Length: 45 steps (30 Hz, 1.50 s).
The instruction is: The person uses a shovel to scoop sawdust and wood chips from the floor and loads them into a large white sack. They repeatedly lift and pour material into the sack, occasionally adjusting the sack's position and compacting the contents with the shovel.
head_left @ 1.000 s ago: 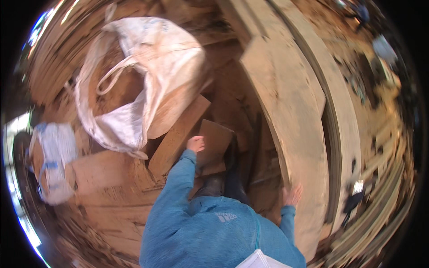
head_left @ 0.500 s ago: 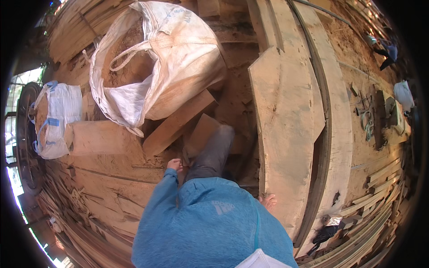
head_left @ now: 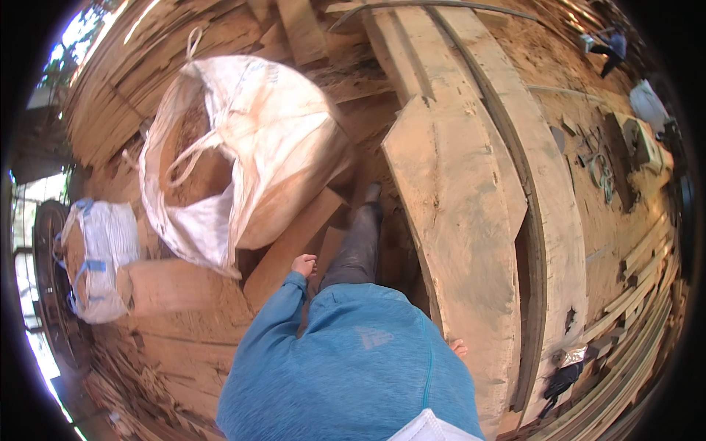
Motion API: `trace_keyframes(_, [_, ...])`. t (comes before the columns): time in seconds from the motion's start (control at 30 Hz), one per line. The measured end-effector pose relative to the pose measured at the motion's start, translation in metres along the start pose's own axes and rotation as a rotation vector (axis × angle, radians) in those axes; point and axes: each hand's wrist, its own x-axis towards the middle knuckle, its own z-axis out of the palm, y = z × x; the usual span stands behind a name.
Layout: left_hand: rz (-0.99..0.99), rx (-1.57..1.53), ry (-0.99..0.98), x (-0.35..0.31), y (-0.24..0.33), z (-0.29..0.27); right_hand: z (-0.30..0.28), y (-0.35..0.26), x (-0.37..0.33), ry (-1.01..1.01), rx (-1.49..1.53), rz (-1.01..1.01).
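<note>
Down below: left hand (head_left: 304, 264) hangs loose, fingers curled, nothing in it, just over short board (head_left: 293, 248) leaning by big white sack (head_left: 257, 154). Right hand (head_left: 457, 346) mostly hidden behind blue shirt, at edge of wide plank (head_left: 456, 220); open or closed, can't tell. Plank lies right of sack, w/ leg & shoe between. Smaller white bag (head_left: 99, 257) left of sack. Sawdust floor, stacked lumber round sack.

Left hand (head_left: 304, 264) hangs empty, fingers loosely curled; right hand (head_left: 457, 346) barely shows.
</note>
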Motion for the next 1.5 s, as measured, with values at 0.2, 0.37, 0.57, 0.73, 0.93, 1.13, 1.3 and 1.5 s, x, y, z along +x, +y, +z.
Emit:
trace_keyframes(0.2, [-0.01,-0.119,-0.225,0.091,0.177,0.049,-0.04,-0.01,0.011,-0.168,0.025,0.296])
trace_keyframes(0.37, [0.069,-0.029,-0.356,0.169,0.33,0.094,-0.208,-0.174,0.129,0.117,0.255,0.167])
trace_keyframes(0.57, [0.84,0.435,0.088,0.248,0.428,0.04,-0.339,-0.445,0.254,-0.008,0.4,-0.441])
trace_keyframes(0.73, [0.502,0.847,0.506,0.278,0.448,-0.044,-0.363,-0.512,0.28,-0.098,0.214,-0.479])
trace_keyframes(0.93, [0.39,0.876,0.557,0.284,0.431,-0.073,-0.36,-0.529,0.285,-0.153,0.069,-0.456])
trace_keyframes(1.13, [0.281,0.861,0.494,0.281,0.391,-0.088,-0.352,-0.525,0.283,-0.161,0.146,-0.444])
trace_keyframes(1.3, [0.269,0.837,0.486,0.276,0.384,-0.1,-0.349,-0.522,0.281,-0.121,0.18,-0.465])
trace_keyframes(1.5, [0.293,0.839,0.311,0.289,0.396,-0.108,-0.353,-0.525,0.28,-0.117,0.2,-0.425])
